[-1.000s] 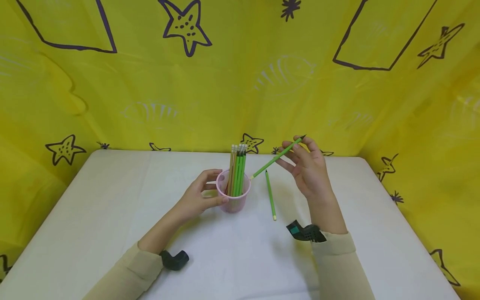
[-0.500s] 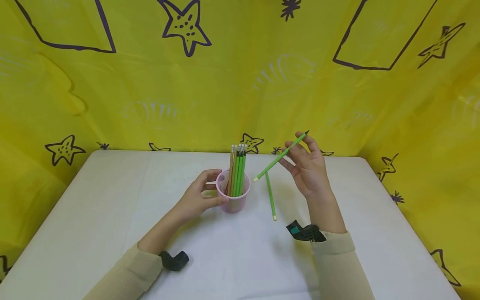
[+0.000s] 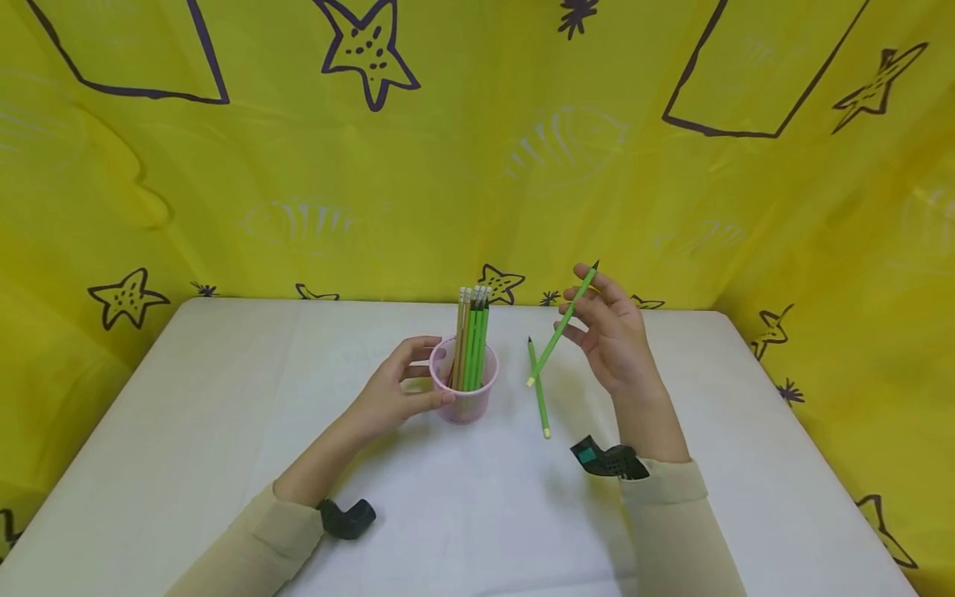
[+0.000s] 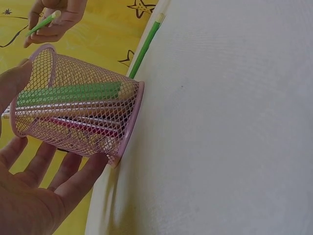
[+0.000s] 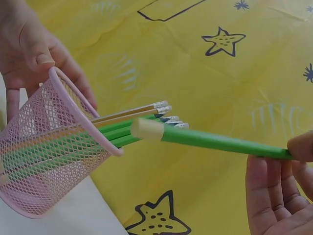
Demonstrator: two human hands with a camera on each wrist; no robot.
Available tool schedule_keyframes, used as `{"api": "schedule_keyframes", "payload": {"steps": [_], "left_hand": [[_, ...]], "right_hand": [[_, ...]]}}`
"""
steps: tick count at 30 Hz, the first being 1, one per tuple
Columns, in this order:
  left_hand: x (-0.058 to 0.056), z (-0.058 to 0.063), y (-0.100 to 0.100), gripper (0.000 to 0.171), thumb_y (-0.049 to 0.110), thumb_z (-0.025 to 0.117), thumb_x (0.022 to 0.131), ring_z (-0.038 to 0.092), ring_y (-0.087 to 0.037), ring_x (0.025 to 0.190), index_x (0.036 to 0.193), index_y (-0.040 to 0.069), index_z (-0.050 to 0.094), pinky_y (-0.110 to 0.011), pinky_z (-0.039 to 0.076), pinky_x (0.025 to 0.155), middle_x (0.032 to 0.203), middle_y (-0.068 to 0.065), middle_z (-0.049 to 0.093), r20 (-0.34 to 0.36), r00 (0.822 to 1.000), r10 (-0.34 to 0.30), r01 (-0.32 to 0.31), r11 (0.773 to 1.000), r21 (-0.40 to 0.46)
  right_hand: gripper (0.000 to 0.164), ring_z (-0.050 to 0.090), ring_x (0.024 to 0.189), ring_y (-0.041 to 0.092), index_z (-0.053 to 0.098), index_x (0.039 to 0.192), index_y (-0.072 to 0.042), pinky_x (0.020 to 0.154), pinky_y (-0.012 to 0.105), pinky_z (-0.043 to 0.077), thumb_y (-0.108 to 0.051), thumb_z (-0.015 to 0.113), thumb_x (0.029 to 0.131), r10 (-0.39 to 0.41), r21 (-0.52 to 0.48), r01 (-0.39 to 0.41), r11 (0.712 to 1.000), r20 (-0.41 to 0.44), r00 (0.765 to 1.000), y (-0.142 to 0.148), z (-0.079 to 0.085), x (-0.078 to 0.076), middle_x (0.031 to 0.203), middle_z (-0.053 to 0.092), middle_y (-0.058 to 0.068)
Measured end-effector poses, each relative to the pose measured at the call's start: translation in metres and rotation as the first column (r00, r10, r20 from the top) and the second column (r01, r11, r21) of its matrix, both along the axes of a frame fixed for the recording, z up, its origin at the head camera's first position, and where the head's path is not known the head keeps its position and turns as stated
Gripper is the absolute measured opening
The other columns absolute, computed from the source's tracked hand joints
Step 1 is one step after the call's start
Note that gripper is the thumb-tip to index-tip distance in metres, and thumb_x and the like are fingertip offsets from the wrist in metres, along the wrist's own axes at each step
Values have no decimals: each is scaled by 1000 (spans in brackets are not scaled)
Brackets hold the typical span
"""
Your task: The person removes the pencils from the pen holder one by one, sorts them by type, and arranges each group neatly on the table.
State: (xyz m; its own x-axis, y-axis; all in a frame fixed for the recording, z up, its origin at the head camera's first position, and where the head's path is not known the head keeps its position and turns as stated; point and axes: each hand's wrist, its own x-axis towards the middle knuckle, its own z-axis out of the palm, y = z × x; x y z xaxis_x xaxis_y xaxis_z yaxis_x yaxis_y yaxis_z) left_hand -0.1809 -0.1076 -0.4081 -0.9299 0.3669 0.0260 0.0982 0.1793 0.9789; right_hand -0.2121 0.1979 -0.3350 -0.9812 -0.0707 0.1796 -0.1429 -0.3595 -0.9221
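My left hand (image 3: 388, 396) holds a pink mesh pencil cup (image 3: 464, 408) at its left side, thumb near the front of the rim. Upright in the cup stand several pencils (image 3: 477, 348), some green, some gold-brown with white erasers. To the right, my right hand (image 3: 618, 344) pinches a green pencil (image 5: 210, 141) near its dark pointed tip. That pencil slants down in the air, its pale end lowest and apart from the cup. A second green pencil (image 3: 541, 410) lies on the table between cup and right hand, partly behind the held one in the head view.
A white-covered table (image 3: 224, 398) bears the cup. Yellow cloth (image 3: 448, 166) printed with stars and fish closes off the back and sides. Dark wrist devices (image 3: 347, 519) sit by both beige sleeves (image 3: 675, 531).
The held pencil's pale end has swung away from the cup's rim to the right, and the pencil now stands steeper, crossing over the lying one in view. My left hand and the cup stay put.
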Motion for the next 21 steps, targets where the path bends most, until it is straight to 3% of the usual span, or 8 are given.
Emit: {"api": "schedule_keyframes", "payload": {"steps": [10, 17, 21], "left_hand": [[2, 2, -2, 80, 25, 85, 81, 51, -33, 132, 147, 23, 40, -48, 52, 101, 146, -7, 49, 9, 1000, 12, -12, 1000, -18], [2, 1, -2, 79, 27, 85, 80, 52, -31, 131, 145, 26, 41, -47, 52, 100, 145, -4, 50, 11, 1000, 21, -20, 999, -24], [1, 1, -1, 79, 25, 85, 80, 52, -33, 131, 146, 24, 41, -48, 52, 100, 146, -6, 49, 6, 1000, 11, -11, 1000, -20]], "right_hand": [[21, 66, 80, 12, 65, 113, -12, 70, 27, 61, -1, 63, 96, -54, -15, 54, 998, 9, 999, 0, -5, -2, 94, 65, 1], [20, 65, 75, 12, 64, 112, -14, 69, 27, 61, -7, 69, 94, -128, 95, 125, 988, 31, 991, 2, -9, -4, 88, 63, -1], [27, 65, 77, 13, 60, 118, -8, 71, 28, 61, -9, 70, 93, -158, 163, 147, 975, 52, 986, 5, -12, -5, 89, 63, -1]]}}
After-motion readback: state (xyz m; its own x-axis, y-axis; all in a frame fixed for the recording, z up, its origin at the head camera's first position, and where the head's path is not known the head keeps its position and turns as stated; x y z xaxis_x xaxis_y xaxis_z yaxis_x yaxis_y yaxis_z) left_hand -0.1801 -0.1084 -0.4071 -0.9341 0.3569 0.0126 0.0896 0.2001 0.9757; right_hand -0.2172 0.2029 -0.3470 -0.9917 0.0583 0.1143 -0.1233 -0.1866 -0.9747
